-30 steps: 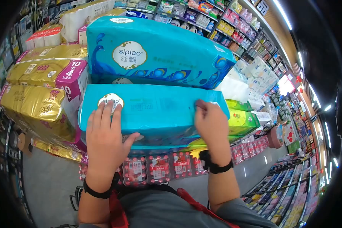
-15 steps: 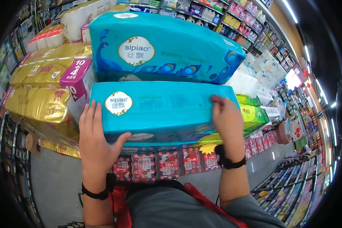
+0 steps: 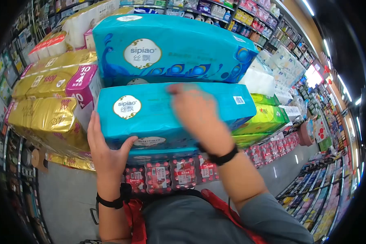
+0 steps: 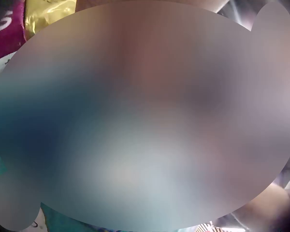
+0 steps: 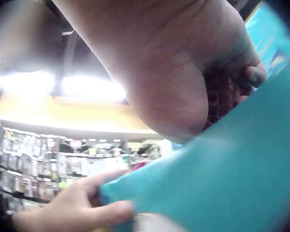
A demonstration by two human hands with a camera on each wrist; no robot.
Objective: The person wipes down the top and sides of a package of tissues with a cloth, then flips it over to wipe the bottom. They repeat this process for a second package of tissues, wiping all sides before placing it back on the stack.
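Observation:
A teal plastic-wrapped sipiao pack lies lengthwise in front of me, its white oval label near the left end. My left hand rests at that left end, fingers straight along the side and thumb on the front face; the right wrist view also shows this left hand at the pack's corner. Over the middle of the top, my right hand is motion-blurred. Its fingers look curled in the right wrist view, close to the teal wrapper, with nothing visible in them. A blurred patch covers most of the left wrist view.
Behind stands a taller teal sipiao pack with a peacock print. Gold packs are stacked at the left, green packs at the right. Below are shrink-wrapped red-capped bottles. Store shelves line the right side.
My right hand has moved left from the right end of the pack to its middle, uncovering a barcode label. The left hand went from the top over the label to the left end.

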